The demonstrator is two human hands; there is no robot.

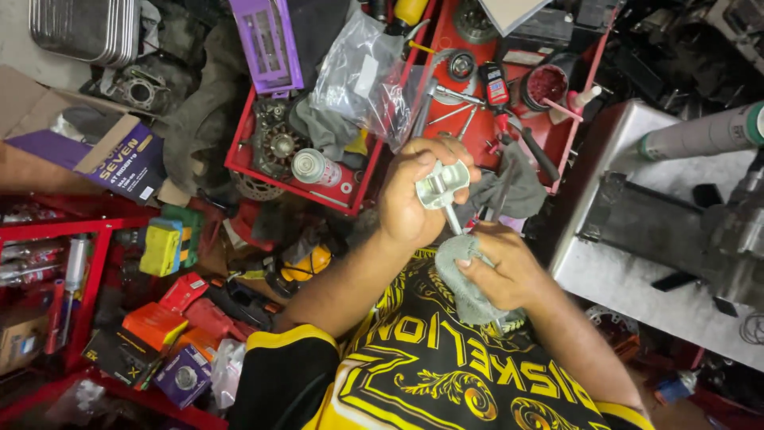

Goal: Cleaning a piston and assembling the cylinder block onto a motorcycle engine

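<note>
Head view, centre of the frame: I see my left hand (412,195) wrapped round a pale metal part (442,185), fingers pressed together on it, its thin stem pointing down. Just below, my right hand (501,267) pinches a grey rag (465,275) against that stem. I judge the part could slip, since only fingertips pinch its stem through soft cloth; it would drop into the clutter underneath and be hard to find. The rag could also snag on the part's edges. Counting: one part, one rag in hand, one spray can (314,168) left of centre, two red trays (298,187) across the top, one purple crate (267,44) at upper left, one yellow sponge (161,248) at left
</note>
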